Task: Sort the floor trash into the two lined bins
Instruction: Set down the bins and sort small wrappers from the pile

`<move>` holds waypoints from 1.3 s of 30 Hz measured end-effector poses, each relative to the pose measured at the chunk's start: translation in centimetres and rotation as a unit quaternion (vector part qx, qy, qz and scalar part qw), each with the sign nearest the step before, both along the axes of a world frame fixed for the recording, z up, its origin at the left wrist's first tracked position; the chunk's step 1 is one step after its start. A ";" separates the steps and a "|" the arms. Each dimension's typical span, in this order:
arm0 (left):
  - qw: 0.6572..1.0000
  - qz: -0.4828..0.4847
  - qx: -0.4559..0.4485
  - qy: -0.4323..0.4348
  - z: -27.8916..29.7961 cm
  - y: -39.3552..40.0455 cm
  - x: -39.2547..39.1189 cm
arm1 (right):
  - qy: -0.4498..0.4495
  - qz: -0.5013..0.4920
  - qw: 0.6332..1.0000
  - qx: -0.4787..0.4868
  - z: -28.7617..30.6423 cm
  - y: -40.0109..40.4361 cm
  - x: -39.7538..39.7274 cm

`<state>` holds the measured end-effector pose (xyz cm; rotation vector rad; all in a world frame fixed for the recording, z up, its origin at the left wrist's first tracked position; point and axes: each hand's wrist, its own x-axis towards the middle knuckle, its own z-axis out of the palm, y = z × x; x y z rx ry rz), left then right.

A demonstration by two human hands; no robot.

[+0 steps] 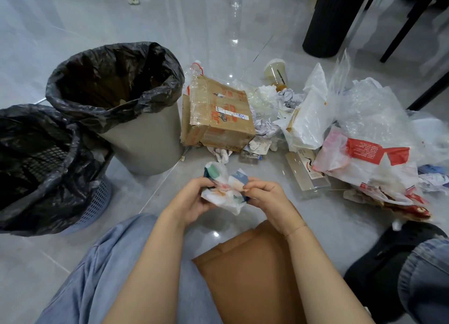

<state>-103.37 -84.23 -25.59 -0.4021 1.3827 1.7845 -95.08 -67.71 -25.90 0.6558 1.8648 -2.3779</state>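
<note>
Crumpling a printed wrapper point(223, 190) between both hands, the person is working just above the floor point(48, 32), in front of their knees. The left hand point(194, 200) is gripping the wrapper's left edge and the right hand point(264, 197) is pinching its right side, so both are closed on the same piece.

Both lined bins are sitting to the left: the grey bin point(145, 144) nearer the pile, the mesh basket point(97, 202) closer to the left knee. The trash pile point(340, 129), with a cardboard box point(218, 115) and loose plastic bags, is lying well apart from the hands.

The likeliest slip, as I judge it, is the light wrapper springing open and dropping short of a rim, or going into the wrong bin, since both liners are looking alike. A reach leftward could also be nudging the basket's slack liner inward.
</note>
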 end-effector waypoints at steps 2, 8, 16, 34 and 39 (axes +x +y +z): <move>1.000 0.022 -0.021 -0.001 0.5 -0.8 -0.2 | 0.017 0.039 0.999 0.034 1.0 0.7 -0.2; 0.997 -0.076 -0.012 -0.020 1.1 -2.1 -0.8 | 0.021 0.120 0.986 0.118 4.5 0.4 -1.2; 0.983 0.042 -0.046 0.173 3.6 -1.4 0.4 | 0.079 0.002 0.994 0.070 4.9 -0.9 -1.4; 0.691 0.198 -0.459 0.523 15.3 -6.8 -14.6 | 0.103 -0.015 0.995 0.014 6.2 -6.0 -3.8; 0.674 0.058 -0.541 0.499 15.1 -6.4 -15.1 | 0.078 -0.022 0.996 0.028 5.8 -5.5 -3.9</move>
